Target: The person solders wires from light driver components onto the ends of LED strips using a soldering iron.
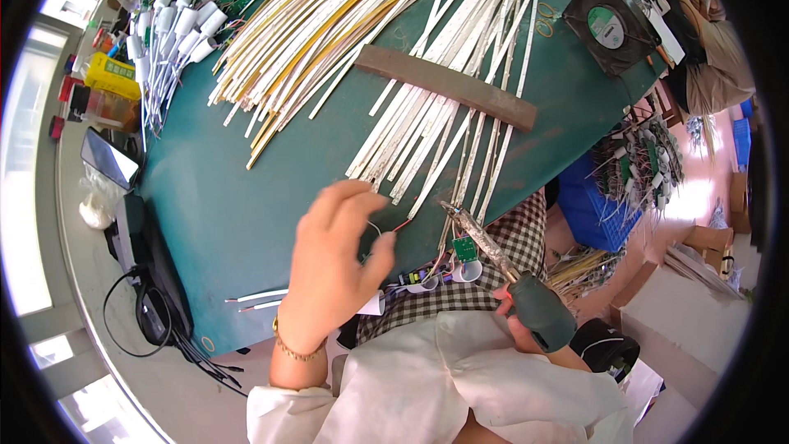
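A green worktop (246,197) is lying under many long white strips (427,140), with a brown bar (448,86) across them. The left hand (333,267) is pinching a thin wire (386,230) with its fingers at the worktop's near edge. The right hand (514,321) is gripping a soldering iron (509,275), its tip near a small green board (465,248).

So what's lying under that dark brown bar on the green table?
Long white strips run beneath the brown bar, fanning out on both sides. The table directly underneath is covered.
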The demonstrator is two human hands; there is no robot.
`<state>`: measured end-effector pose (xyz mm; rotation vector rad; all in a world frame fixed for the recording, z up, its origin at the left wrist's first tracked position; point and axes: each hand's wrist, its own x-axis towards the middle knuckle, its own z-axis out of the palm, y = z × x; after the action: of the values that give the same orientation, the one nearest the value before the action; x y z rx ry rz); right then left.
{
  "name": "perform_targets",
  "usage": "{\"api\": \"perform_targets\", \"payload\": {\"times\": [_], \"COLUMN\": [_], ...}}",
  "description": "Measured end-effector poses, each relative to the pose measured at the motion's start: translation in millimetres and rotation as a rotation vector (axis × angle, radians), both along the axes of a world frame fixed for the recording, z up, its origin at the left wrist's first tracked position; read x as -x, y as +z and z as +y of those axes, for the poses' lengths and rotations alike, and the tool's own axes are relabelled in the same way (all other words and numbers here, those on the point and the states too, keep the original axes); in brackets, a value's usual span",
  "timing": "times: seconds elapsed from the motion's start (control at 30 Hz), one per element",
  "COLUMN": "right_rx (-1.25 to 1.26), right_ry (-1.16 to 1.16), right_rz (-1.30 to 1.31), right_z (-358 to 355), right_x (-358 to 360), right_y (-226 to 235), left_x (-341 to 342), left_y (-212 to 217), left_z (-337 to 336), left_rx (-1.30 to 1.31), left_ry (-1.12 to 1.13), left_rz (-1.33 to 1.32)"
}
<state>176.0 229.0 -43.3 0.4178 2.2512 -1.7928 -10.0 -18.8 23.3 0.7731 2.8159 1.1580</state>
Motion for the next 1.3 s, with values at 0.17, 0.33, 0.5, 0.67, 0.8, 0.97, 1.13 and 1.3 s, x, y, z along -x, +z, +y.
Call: {"api": "perform_targets", "payload": {"times": [0.17, 0.33, 0.5, 0.67, 0.8, 0.97, 1.13, 1.3], "right_rx": [-0.22, -0.17, -0.029, 0.037, -0.309, -0.316, -0.281, -0.28], "right_ry": [0.223, -0.011, -0.06, -0.112, 0.197, 0.218, 0.169, 0.145], "right_rz": [0.261, 0.122, 0.026, -0.046, 0.29, 0.296, 0.126, 0.089], "right_z": [5.5, -4.4, -2.0, -4.9, 6.6, 7.5, 5.6, 3.1], "right_x": [-2.1, -7.8, -4.8, 4.6, -8.5, -5.6, -2.4, -0.6], "right_y": [-5.9, -13.1, -6.3, 7.1, -11.5, -9.8, -3.5, -2.7], "left_x": [-28.1, -24.8, -24.9, -20.8, -19.6, -12.9, -10.5, -9.7], "left_y": [4.9, -9.5, -16.6, -20.7, -21.9, -20.5, -25.1, -25.9], "left_z": [-0.2, 12.8, 24.9, 28.6, 31.7, 33.8, 36.0, 36.0], "left_rx": [0.179, 0.264, 0.043, 0.121, 0.147, 0.104, 0.094, 0.022], "left_ry": [0.351, 0.288, 0.312, 0.24, 0.219, 0.226, 0.202, 0.234], "left_rz": [0.107, 0.07, 0.004, 0.065, 0.065, -0.019, -0.002, -0.041]}}
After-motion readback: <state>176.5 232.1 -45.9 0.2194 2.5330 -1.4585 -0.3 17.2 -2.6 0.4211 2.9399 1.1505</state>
